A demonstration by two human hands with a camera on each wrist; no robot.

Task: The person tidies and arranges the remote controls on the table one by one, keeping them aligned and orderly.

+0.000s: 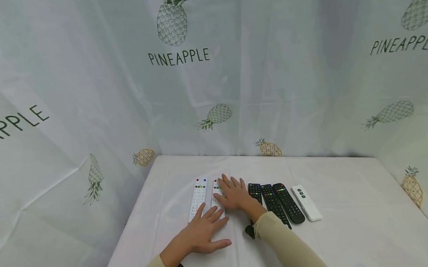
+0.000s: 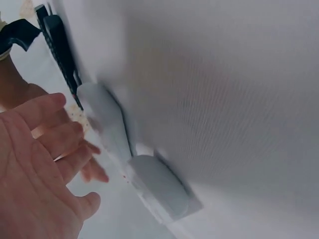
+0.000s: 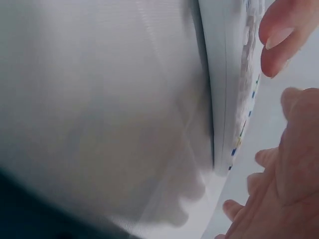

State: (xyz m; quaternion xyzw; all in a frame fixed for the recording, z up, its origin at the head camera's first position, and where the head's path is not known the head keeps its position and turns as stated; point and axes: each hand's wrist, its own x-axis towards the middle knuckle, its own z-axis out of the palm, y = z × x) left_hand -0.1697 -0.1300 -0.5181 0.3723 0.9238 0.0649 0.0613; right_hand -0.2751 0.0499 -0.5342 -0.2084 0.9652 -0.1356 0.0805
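Observation:
My left hand [image 1: 205, 231], fingers spread and palm down, is over the near ends of two white remote controls. One is the leftmost white remote control [image 1: 197, 194]; the other white remote control [image 1: 216, 190] lies beside it, partly hidden. Over that second one reaches my right hand [image 1: 234, 193], its fingers extended too. In the right wrist view a gap shows between the right hand [image 3: 294, 164] and the white remote control [image 3: 222, 99]. The left wrist view shows the left hand [image 2: 40, 164] beside the remotes' rounded ends, holding nothing.
Right of the hands lie three black remote controls, the nearest [image 1: 254, 190] partly behind the right forearm, then a middle one [image 1: 272, 201] and a rounded one [image 1: 289, 202]. A slim white remote control [image 1: 306, 202] ends the row. A white cloth [image 1: 354, 223] covers the table.

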